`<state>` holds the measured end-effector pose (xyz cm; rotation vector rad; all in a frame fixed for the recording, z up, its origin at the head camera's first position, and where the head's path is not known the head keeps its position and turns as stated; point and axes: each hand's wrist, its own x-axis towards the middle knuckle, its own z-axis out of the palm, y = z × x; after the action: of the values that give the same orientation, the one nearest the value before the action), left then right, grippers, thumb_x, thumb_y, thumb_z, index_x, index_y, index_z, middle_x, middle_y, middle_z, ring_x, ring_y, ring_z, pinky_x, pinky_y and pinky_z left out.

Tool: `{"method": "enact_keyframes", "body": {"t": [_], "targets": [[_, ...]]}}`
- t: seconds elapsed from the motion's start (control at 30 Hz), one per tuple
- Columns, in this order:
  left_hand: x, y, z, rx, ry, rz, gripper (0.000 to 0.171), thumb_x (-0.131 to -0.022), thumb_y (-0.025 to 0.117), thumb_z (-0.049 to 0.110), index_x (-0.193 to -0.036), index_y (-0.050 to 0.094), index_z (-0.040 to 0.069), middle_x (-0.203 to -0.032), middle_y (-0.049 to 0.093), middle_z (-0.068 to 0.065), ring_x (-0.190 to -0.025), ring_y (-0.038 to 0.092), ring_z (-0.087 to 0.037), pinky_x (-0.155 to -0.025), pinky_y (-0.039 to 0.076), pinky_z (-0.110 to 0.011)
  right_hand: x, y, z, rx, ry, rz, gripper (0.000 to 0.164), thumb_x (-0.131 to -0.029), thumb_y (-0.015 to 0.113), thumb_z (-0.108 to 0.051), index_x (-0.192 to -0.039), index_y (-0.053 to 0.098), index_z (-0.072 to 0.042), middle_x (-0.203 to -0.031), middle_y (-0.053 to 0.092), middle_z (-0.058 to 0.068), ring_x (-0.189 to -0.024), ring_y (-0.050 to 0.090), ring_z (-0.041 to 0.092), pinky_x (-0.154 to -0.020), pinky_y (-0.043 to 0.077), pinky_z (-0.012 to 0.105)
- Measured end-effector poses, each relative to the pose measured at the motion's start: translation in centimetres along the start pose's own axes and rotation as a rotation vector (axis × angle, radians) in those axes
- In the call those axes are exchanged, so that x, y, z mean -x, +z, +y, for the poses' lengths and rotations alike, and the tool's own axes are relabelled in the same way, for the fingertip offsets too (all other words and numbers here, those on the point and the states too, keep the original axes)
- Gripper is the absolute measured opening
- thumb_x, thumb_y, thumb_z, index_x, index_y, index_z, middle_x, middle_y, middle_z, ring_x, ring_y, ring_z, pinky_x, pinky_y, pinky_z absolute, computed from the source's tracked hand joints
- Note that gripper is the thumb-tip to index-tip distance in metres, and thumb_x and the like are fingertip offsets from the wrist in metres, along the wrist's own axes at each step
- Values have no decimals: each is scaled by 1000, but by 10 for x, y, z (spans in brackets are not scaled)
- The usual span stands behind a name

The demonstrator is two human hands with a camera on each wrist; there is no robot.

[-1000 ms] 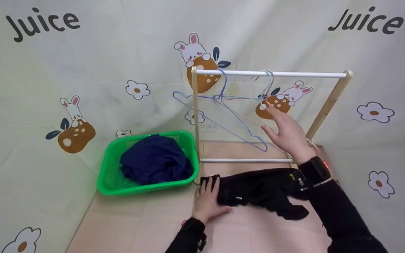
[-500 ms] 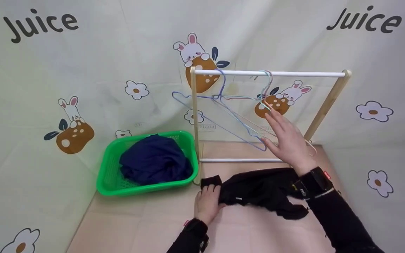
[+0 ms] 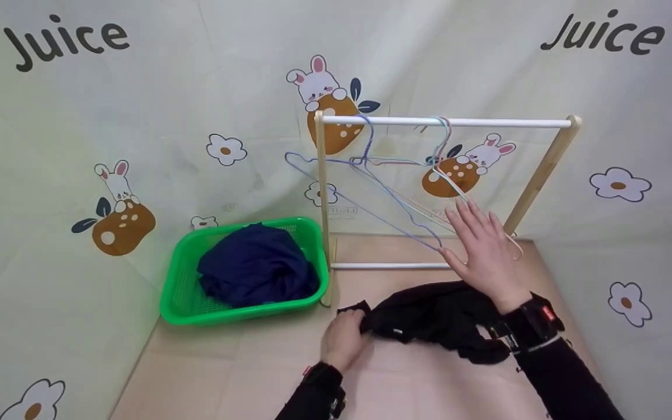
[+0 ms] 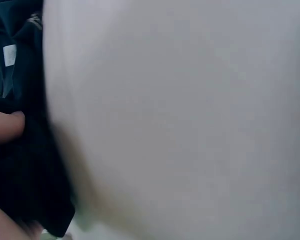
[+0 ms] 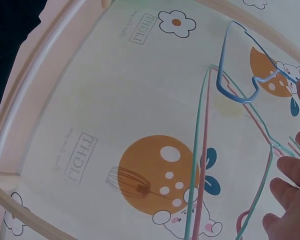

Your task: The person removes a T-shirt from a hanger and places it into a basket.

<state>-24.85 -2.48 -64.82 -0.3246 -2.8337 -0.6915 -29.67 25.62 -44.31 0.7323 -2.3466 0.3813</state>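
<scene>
A black garment [image 3: 429, 318] with a small white label [image 4: 10, 55] lies bunched on the table in front of the rack. Its left end is pinched in my left hand [image 3: 343, 343], thumb on the cloth [image 4: 30, 170] in the left wrist view. My right hand [image 3: 485, 256], fingers spread and straight, hovers above the garment's right part, holding nothing. Behind it, a blue hanger [image 3: 391, 201] and thin green [image 5: 197, 145] and pink [image 5: 205, 135] hangers hang from the rack's white rail [image 3: 505, 123]. The right hand hides part of the hangers.
A green basket [image 3: 175, 291] with a dark blue cloth [image 3: 257, 262] stands left of the rack. The rack's wooden posts [image 3: 540, 175] rise at both sides, with a low white bar [image 3: 394, 266] between them. A pale hook [image 3: 518, 248] shows by the right post.
My right hand has moved down and away from the hangers, fingers spreading. The left hand's flat fingers have curled onto the garment's left end, which has shifted slightly.
</scene>
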Motion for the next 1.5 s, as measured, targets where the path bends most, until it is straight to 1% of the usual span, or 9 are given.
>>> {"method": "enact_keyframes", "body": {"t": [0.13, 0.3, 0.43, 0.6, 0.7, 0.83, 0.97, 1.13, 1.5], "targets": [[-5, -7, 5, 235, -50, 53, 14, -83, 77, 23, -86, 64, 17, -84, 68, 2, -81, 66, -22, -72, 52, -39, 12, 1, 1, -18, -11, 53, 69, -89, 67, -35, -149, 45, -8, -154, 38, 17, -145, 27, 35, -115, 11, 58], [-20, -24, 17, 448, -43, 179, 16, -83, 76, 17, -85, 61, 14, -77, 65, 1, -69, 61, -20, -65, 50, -39, 24, 4, 3, -20, -34, 108, 63, -97, 54, -46, -146, 48, -6, -153, 39, 18, -145, 27, 34, -117, 13, 54], [-33, -47, 32, 568, -23, 280, 13, -83, 75, 13, -89, 63, 12, -81, 67, -1, -74, 64, -21, -69, 51, -39, 30, 3, 4, -13, -44, 143, 62, -99, 49, -48, -145, 49, -7, -152, 42, 18, -144, 30, 34, -116, 15, 52], [-46, -85, 43, 690, -12, 401, 14, -81, 73, 5, -91, 63, 6, -85, 66, -5, -80, 63, -24, -76, 51, -41, 33, -1, 5, -9, -61, 202, 58, -94, 55, -37, -142, 52, -6, -152, 41, 16, -142, 34, 35, -114, 19, 54], [-54, -111, 43, 730, -47, 463, 13, -83, 72, 4, -89, 60, 6, -80, 60, -3, -75, 57, -22, -71, 48, -39, 34, -3, 5, -15, -67, 223, 58, -91, 57, -33, -141, 54, -5, -151, 43, 16, -141, 35, 36, -114, 20, 54], [-64, -149, 40, 797, -69, 549, 13, -84, 71, 3, -91, 61, 5, -83, 61, -3, -80, 57, -21, -75, 46, -37, 35, -5, 6, -8, -65, 227, 55, -97, 52, -39, -139, 55, -4, -150, 45, 17, -140, 37, 35, -112, 23, 58], [-72, -187, 32, 829, -21, 684, 15, -85, 73, 1, -96, 63, 0, -92, 64, -9, -89, 60, -26, -83, 45, -38, 36, -6, 6, 8, -63, 212, 56, -99, 49, -42, -140, 53, -4, -150, 44, 17, -140, 37, 35, -109, 25, 62], [-77, -233, 20, 832, 38, 857, 18, -86, 72, 0, -98, 61, -5, -95, 64, -13, -93, 59, -26, -88, 44, -32, 39, -7, 7, -4, -39, 184, 59, -89, 61, -28, -143, 51, -6, -152, 42, 16, -142, 34, 33, -113, 21, 59], [-80, -311, -1, 749, 138, 1064, 20, -87, 71, -4, -101, 59, -11, -98, 61, -4, -94, 55, -16, -88, 41, -29, 44, -8, 11, -23, 8, 159, 61, -88, 61, -27, -144, 50, -7, -155, 38, 13, -145, 30, 30, -115, 17, 55]]}}
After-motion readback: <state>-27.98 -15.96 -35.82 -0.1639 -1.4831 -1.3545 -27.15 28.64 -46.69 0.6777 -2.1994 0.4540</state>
